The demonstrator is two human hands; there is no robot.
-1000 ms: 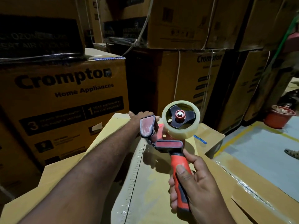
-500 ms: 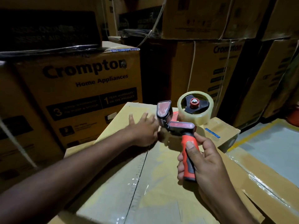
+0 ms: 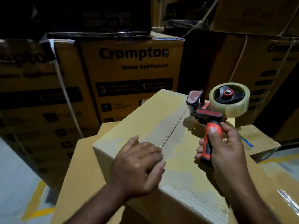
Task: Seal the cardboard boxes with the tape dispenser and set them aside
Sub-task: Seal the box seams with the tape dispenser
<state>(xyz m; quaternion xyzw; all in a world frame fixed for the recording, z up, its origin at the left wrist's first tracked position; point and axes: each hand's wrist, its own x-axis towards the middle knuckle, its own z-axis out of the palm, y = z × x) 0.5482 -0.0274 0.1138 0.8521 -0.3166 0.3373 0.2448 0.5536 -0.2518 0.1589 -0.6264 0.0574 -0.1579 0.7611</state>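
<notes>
A plain brown cardboard box (image 3: 145, 120) lies in front of me, flaps closed, with a centre seam running away toward its far edge. My left hand (image 3: 137, 164) rests palm down on the near part of the seam, fingers relaxed. My right hand (image 3: 221, 151) grips the orange-and-black handle of the tape dispenser (image 3: 210, 115). Its roll of clear tape (image 3: 229, 101) is at the far right and its head sits over the far end of the seam. Old tape traces streak the lid.
The box sits on other flat cardboard boxes (image 3: 77, 167). Stacked printed appliance cartons (image 3: 132, 70) wall off the back and left. Another carton (image 3: 258, 143) lies to the right. Grey floor with yellow lines (image 3: 14, 175) shows at lower left.
My left hand has slid back along the seam from the far end to the near part of the lid. The dispenser stays at the far end, and my view has shifted left.
</notes>
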